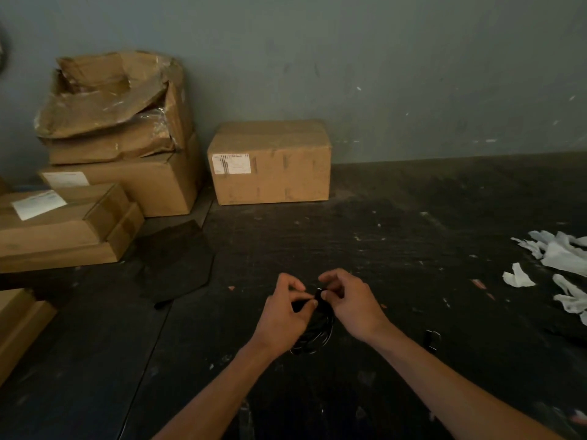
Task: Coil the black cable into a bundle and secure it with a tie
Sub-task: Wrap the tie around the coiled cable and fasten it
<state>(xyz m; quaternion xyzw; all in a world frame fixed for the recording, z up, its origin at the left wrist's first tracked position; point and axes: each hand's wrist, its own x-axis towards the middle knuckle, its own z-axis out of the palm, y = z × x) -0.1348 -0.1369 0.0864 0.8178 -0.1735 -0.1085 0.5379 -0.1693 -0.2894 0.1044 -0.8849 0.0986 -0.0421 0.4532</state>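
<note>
Head view: dim lighting hiding much detail. Lying low on the dark scuffed tabletop [397, 223], coiled black glossy cable [313, 335], its loops showing partly under both wrists. Pinching at the coil's top edge: left hand [284, 315], fingers curled, thumb pressing a small dark piece; right hand [352, 301], fingertips closed on the same spot. Tie itself too dark to be telling apart from cable. Sitting just right of the coil, small dark clip-like object [431, 341], hard to identify. Standing at rear against the grey wall: sealed brown cardboard box [270, 161]; stacked torn cardboard boxes [117, 131] at left, partly cut off. Lying at right edge, white crumpled scraps [559, 255].
</note>
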